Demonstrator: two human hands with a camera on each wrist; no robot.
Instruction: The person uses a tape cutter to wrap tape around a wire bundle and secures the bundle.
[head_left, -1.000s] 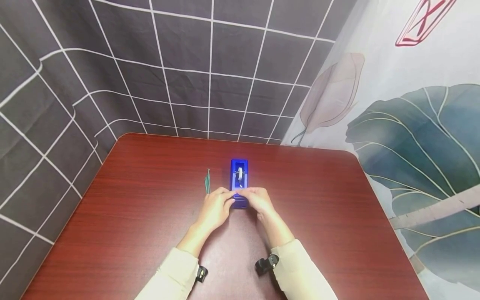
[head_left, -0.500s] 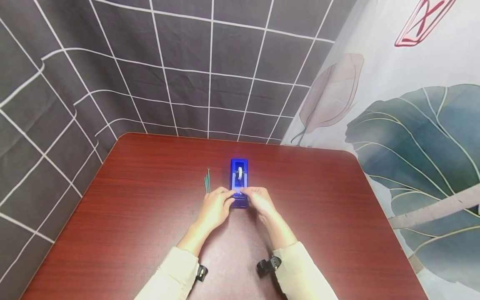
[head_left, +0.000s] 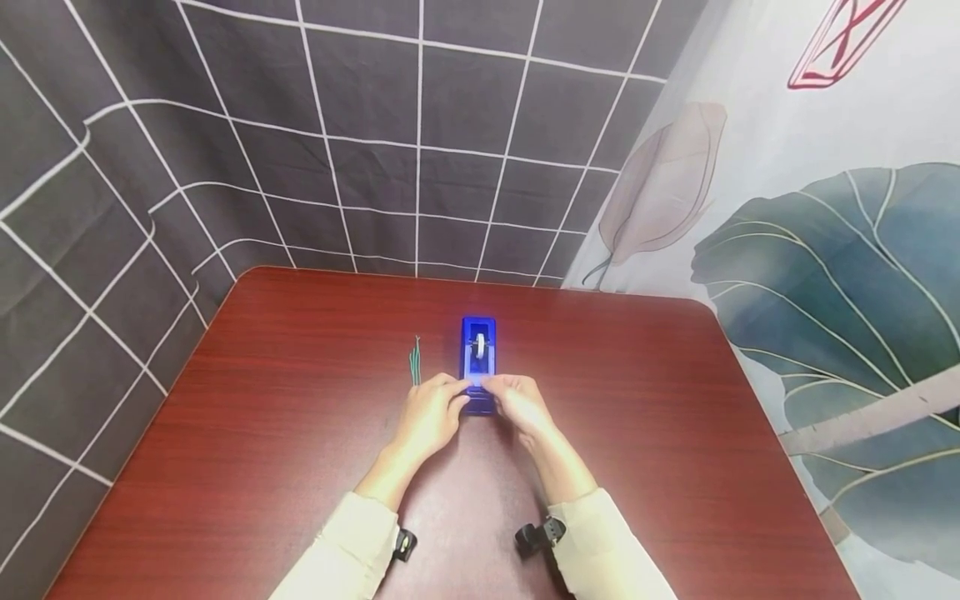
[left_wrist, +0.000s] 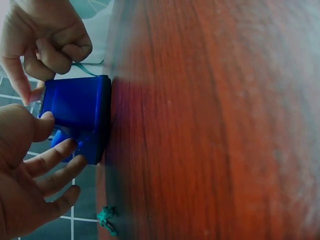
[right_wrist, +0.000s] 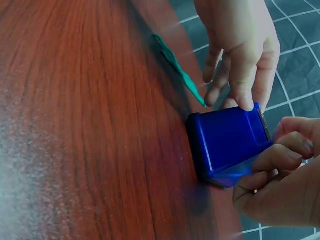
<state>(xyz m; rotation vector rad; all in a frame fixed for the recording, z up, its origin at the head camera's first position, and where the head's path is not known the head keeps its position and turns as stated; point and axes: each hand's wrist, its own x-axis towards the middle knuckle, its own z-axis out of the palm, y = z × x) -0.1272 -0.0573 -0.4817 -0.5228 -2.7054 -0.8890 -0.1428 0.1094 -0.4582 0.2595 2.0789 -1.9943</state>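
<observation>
Steadying side: left hand (head_left: pixel 432 414), thumb pressed to the front of the blue tape dispenser (right_wrist: pixel 225 140), index finger by the cutter (right_wrist: pixel 265 125), other fingers loosely spread; probably to stop sliding.
Pinching side: right hand (head_left: pixel 522 404), thumb and forefinger together at the cutter, seemingly on the white tape (head_left: pixel 480 345)'s free end, too fine to see surely.
Dispenser: on the worktop (head_left: pixel 262 375), cutter toward the person, likely for easy reach.
Green ties (head_left: pixel 415 362): near the left hand, untouched.
</observation>
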